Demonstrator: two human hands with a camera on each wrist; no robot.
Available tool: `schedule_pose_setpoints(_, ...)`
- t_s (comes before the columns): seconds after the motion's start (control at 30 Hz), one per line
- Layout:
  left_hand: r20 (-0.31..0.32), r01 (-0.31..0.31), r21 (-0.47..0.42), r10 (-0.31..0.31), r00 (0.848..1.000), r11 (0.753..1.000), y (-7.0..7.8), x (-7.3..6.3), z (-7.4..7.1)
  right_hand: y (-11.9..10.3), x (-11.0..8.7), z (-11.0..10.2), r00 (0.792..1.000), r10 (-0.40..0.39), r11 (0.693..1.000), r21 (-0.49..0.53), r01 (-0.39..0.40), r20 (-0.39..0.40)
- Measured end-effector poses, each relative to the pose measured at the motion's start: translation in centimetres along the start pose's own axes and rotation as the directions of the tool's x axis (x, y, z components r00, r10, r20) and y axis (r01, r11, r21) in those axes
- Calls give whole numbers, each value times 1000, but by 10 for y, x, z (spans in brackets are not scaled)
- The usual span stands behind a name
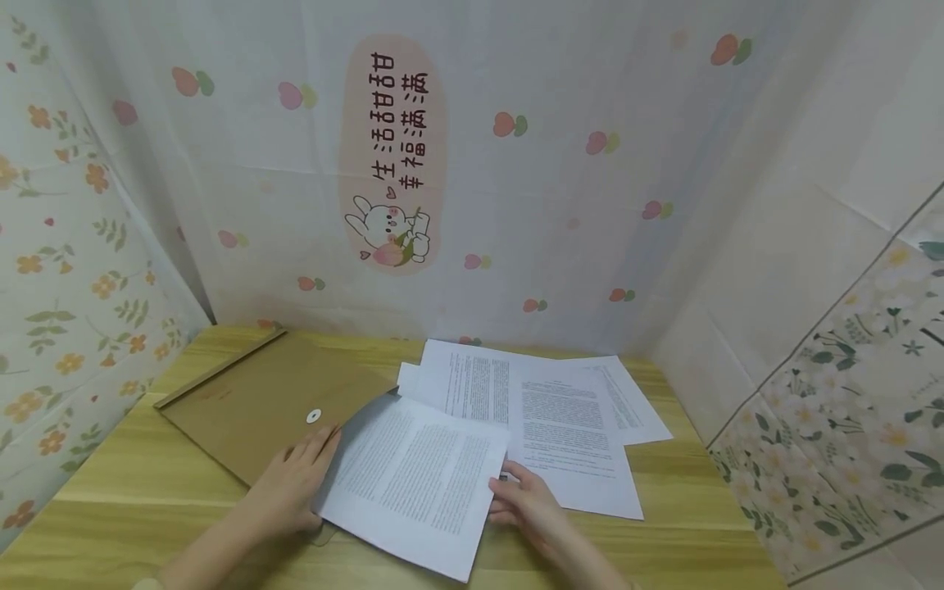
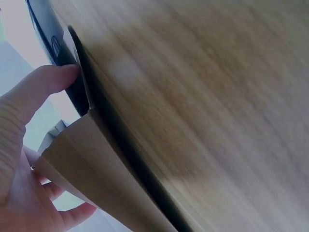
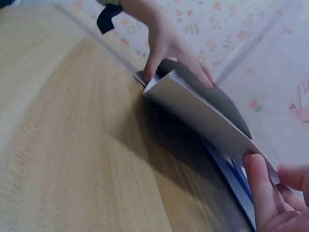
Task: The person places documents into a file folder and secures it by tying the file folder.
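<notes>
A brown kraft-paper envelope with a white round button lies on the left of the table. My left hand grips it at its opening, fingers on top and thumb at the lower side; in the left wrist view the thumb presses by the envelope's folded edge. Printed sheets lie with their left end at the opening, under the raised upper side. My right hand pinches their right edge between thumb and fingers. In the right wrist view the sheets are tilted up off the table.
More printed papers lie spread behind and right of the held sheets, overlapping one another. The wooden table meets patterned cloth at the back and sides.
</notes>
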State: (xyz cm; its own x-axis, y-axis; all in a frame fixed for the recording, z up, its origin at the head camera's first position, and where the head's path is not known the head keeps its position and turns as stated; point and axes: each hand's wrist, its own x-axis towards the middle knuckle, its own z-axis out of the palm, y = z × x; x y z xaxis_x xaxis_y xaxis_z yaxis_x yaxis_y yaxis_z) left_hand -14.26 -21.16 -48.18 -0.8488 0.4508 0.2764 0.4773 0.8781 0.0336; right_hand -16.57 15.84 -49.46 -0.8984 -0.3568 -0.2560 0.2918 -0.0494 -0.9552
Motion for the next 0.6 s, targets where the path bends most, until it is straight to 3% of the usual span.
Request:
schedule_pose_setpoints(0.23, -5, -7, -15, 7, 1000, 1000, 0, -1, -1, -6, 12, 3, 1000, -3, 993, -121, 1, -13)
schedule_pose_setpoints(0.47, 12, 1, -22, 0, 1000, 1000, -1, -1, 0, -11, 17, 6, 996, 60, 984, -173, -47, 69)
schedule_pose_setpoints(0.6, 6, 5, -22, -4, 1000, 1000, -1, -1, 1, -12, 22, 10, 994, 55, 983, -179, -37, 96)
